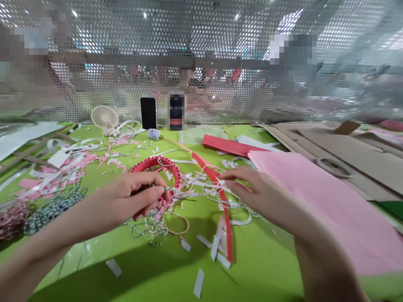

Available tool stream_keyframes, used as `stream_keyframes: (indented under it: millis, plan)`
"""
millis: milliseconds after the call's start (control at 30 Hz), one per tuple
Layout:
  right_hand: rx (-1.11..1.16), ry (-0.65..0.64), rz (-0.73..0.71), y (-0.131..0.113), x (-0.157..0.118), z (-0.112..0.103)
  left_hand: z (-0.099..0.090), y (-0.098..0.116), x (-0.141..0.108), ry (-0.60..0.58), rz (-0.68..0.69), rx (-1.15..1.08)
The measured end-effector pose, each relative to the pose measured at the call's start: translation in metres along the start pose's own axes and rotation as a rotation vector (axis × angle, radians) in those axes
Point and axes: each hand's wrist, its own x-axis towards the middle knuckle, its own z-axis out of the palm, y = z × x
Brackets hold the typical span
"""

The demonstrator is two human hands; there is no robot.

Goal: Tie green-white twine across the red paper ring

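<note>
- head view: the left hand (143,195) has its thumb and forefinger closed on a thin twisted cord (171,189); its other fingers curl beneath. whether they also touch the red ring (147,162) behind them cannot be told.
- the right hand (248,184) has its thumb and fingertips close together over pale strands beside a red strip (227,235); blur hides whether they grip anything.
- the pinched cord is above the middle of the worktop (258,272). the ring, ridged all round, is just beyond, its near side partly hidden by the left hand.
- near that hand, toward the worktop's near edge, lies a loose cord tangle (151,230); paper scraps (198,283) are scattered beside it.
- pink sheets (315,222) cover much of the near right corner; cord bundles (56,209) lie toward the left edge, and a small fan (105,117) stands by the far edge.
- the cord looks light, soft and apt to snag; a fingertip pinch near its end should suit it. the ring looks light and crushable, best taken lightly by its outer rim.
</note>
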Motion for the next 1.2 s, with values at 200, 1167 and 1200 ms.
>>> stream_keyframes:
  millis: [200, 1167, 1200]
  plan:
    - [0.334, -0.442, -0.135, -0.039, -0.007, 0.033, 0.02, -0.002, 0.01, -0.122, 0.004, -0.04]
    - [0.171, -0.277, -0.143, -0.024, -0.003, 0.035, -0.004, -0.005, 0.009, -0.087, -0.076, 0.318]
    - [0.284, -0.368, -0.157, -0.03, -0.006, 0.037, 0.002, -0.003, 0.009, -0.099, -0.075, 0.287]
